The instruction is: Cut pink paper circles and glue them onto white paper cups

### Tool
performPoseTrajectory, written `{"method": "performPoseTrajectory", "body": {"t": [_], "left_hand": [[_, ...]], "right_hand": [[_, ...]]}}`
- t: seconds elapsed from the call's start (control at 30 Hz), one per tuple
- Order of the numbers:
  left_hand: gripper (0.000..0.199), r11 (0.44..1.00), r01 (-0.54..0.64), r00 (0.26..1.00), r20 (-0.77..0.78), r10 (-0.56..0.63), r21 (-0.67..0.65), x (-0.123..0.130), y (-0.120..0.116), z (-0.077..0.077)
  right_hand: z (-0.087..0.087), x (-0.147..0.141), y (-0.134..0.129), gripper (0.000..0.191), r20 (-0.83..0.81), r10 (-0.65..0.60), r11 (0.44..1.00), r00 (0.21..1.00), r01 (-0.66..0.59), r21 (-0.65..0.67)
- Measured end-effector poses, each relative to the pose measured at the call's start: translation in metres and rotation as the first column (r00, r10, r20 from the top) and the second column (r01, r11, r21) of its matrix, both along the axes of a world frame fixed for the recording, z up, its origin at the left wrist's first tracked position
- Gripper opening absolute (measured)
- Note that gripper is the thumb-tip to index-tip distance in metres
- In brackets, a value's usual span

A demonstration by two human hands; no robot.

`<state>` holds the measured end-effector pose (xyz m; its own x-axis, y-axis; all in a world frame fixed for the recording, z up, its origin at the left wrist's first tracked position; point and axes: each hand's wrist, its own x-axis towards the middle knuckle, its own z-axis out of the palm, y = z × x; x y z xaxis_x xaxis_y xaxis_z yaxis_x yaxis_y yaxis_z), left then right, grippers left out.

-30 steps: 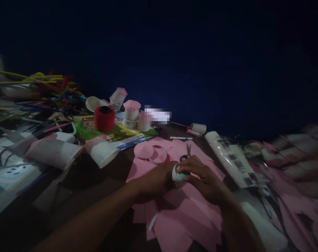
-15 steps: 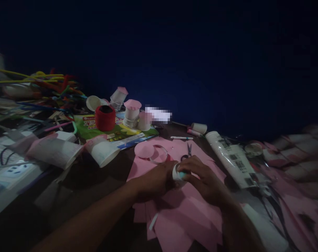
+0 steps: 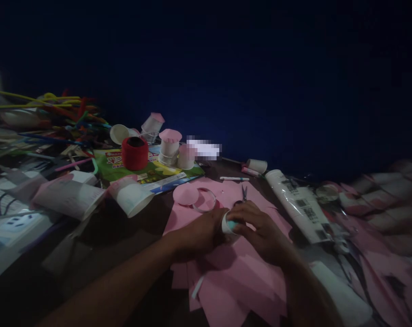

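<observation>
White paper cup (image 3: 225,226) sits between the person's two hands, above the pink sheets (image 3: 243,284). From here I see the left hand (image 3: 206,232) wrapped around it, while the right hand (image 3: 262,231) bends its fingers to the cup's end, at a teal patch (image 3: 231,224); whether they grip anything, I can't tell. Scissors (image 3: 244,194) lie just beyond the right hand, a pink cone (image 3: 186,194) farther left.

Pink sheets (image 3: 235,290) look matt ppr, cup sleeve (image 3: 296,200) glossy clr plastic & scissor blades (image 3: 244,194) metal.
</observation>
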<state>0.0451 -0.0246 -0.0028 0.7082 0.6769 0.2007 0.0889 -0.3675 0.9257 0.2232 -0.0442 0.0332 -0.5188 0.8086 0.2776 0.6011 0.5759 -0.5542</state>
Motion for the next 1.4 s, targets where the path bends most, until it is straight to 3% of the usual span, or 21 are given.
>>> {"method": "performPoseTrajectory", "body": {"t": [0.1, 0.23, 0.3, 0.47, 0.63, 0.7, 0.77, 0.83, 0.9, 1.0, 1.13, 1.23, 1.4], "left_hand": [[0.027, 1.0, 0.011, 1.0, -0.011, -0.011, 0.013, 0.001, -0.001, 0.002], [0.027, 0.999, -0.047, 0.997, -0.063, 0.047, -0.001, 0.001, -0.001, 0.004], [0.026, 0.999, -0.034, 0.998, -0.058, 0.035, 0.023, 0.001, 0.0, 0.004], [0.027, 0.998, -0.011, 1.0, -0.008, 0.012, 0.056, 0.001, 0.002, 0.0], [0.025, 0.999, 0.023, 0.999, -0.025, -0.022, 0.043, 0.001, 0.002, -0.002], [0.027, 0.999, 0.022, 0.999, -0.038, -0.02, 0.041, 0.001, 0.001, -0.001], [0.028, 0.999, -0.001, 0.998, -0.068, 0.003, 0.034, 0.001, 0.001, 0.002], [0.027, 0.999, -0.019, 0.995, -0.102, 0.022, 0.03, 0.0, 0.001, 0.005], [0.028, 0.999, -0.025, 0.993, -0.114, 0.028, 0.031, -0.001, 0.001, 0.006], [0.036, 0.999, -0.023, 0.995, -0.099, 0.026, 0.026, -0.001, 0.001, 0.005], [0.042, 1.0, -0.022, 0.995, -0.095, 0.023, 0.01, 0.0, 0.002, 0.002], [0.038, 1.0, -0.018, 0.997, -0.074, 0.019, 0.006, 0.001, 0.003, 0.001], [0.036, 0.999, 0.022, 0.999, -0.045, -0.021, 0.037, 0.001, 0.004, 0.0]], "right_hand": [[0.004, 0.013, 0.0, 0.016, 0.068, 0.011, 1.0, 0.998, -0.011, 0.013], [-0.003, 0.011, 0.005, 0.016, 0.088, -0.143, 0.971, 0.986, 0.123, 0.206], [-0.009, 0.002, 0.007, 0.015, 0.041, -0.171, 0.958, 0.984, 0.156, 0.241], [-0.009, -0.011, 0.004, 0.015, -0.055, -0.101, 0.99, 0.993, 0.105, 0.089], [0.006, 0.006, -0.002, 0.015, -0.028, 0.034, 0.997, 0.999, -0.036, -0.073], [0.007, 0.015, -0.001, 0.015, -0.015, 0.008, 0.997, 1.0, -0.009, -0.077], [0.004, 0.023, 0.002, 0.013, -0.086, -0.11, 0.993, 0.99, 0.105, -0.055], [-0.005, 0.029, 0.007, 0.012, -0.284, -0.268, 0.962, 0.921, 0.243, -0.12], [-0.016, 0.031, 0.014, 0.014, -0.532, -0.39, 0.916, 0.751, 0.256, -0.31], [-0.032, 0.031, 0.023, 0.017, -0.727, -0.5, 0.832, 0.47, 0.028, -0.554], [-0.04, 0.026, 0.032, 0.015, -0.75, -0.609, 0.728, 0.259, -0.193, -0.658], [-0.04, 0.025, 0.034, 0.02, -0.74, -0.652, 0.694, 0.165, -0.263, -0.67], [-0.044, 0.026, 0.034, 0.022, -0.72, -0.68, 0.657, 0.136, -0.322, -0.682]]}}
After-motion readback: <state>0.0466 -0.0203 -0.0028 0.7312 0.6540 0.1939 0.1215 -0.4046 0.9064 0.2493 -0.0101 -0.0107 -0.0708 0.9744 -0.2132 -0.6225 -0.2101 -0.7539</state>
